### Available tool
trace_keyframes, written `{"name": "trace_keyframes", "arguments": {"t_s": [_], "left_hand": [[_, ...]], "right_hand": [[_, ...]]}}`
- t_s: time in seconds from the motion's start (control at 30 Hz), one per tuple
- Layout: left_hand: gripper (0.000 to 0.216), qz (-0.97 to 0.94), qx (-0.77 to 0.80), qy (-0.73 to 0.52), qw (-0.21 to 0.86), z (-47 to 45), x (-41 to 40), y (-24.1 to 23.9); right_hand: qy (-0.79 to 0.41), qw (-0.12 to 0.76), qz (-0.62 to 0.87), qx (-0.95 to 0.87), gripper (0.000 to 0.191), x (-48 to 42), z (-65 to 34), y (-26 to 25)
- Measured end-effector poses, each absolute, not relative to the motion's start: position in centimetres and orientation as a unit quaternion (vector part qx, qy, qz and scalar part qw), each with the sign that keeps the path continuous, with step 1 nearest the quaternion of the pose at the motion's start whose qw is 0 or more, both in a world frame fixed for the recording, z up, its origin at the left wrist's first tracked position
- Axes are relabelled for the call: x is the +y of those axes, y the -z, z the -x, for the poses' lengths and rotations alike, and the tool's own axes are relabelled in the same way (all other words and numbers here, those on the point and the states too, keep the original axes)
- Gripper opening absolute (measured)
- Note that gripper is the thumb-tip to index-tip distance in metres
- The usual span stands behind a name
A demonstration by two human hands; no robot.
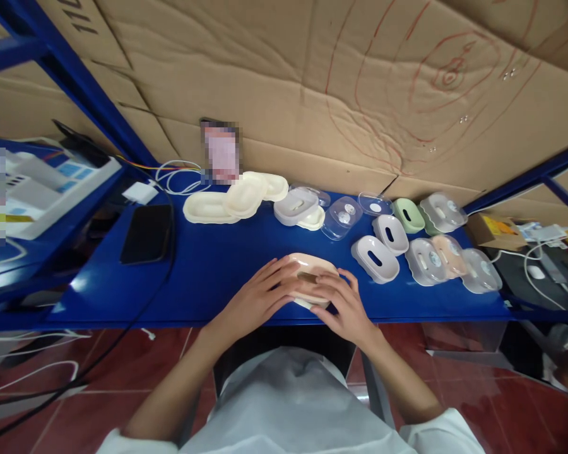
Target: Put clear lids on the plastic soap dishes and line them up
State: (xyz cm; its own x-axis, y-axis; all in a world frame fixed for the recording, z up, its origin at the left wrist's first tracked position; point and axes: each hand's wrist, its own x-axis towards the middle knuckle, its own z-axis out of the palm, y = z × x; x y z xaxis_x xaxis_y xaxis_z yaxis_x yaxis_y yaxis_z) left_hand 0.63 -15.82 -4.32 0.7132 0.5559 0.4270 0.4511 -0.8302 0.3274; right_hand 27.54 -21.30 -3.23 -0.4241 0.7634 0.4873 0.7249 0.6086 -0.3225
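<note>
Both of my hands hold a peach oval soap dish [315, 260] at the front edge of the blue table. My left hand [262, 293] lies over its left side, fingers reaching across the top near the middle slot. From the right, my right hand [344, 304] grips it, fingers on the top and thumb at the near edge. A cream-white part [307, 304] shows under the peach dish. To the right are a white soap dish with a dark slot [383, 270] and another white dish [382, 227]. Behind my hands lies a greyish dish [286, 211] on a cream tray [315, 219].
Cream oval trays [208, 214] overlap at the back left. Clear lids [334, 225], a green dish [409, 205] and several lidded dishes [426, 277] stand on the right. A black phone-like slab [146, 243] and a cable [168, 271] lie left. Cardboard [288, 94] walls the back.
</note>
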Motion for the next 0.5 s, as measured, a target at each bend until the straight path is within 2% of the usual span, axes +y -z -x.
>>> {"name": "trace_keyframes", "arguments": {"t_s": [0.07,0.1,0.2,0.33,0.5], "left_hand": [[0.037,-0.921,0.269,-0.255,0.116,-0.7,-15.6,4.3],[0.037,-0.922,0.268,-0.251,0.122,-0.8,-15.6,4.4],[0.035,-0.923,0.275,-0.235,0.129,-0.5,-15.6,5.0],[0.035,-0.918,0.308,-0.228,0.102,0.2,-15.9,5.9],[0.035,-0.913,0.331,-0.229,0.072,1.0,-16.8,5.6]], "right_hand": [[-0.02,0.243,0.456,-0.856,0.047,-21.8,-27.5,3.2],[-0.011,0.225,0.462,-0.858,0.049,-21.9,-27.5,3.3],[0.008,0.212,0.465,-0.86,0.042,-22.2,-27.2,4.0],[0.015,0.184,0.457,-0.87,0.045,-22.2,-26.4,4.5],[-0.03,0.171,0.414,-0.894,0.044,-19.4,-28.3,3.2]]}}
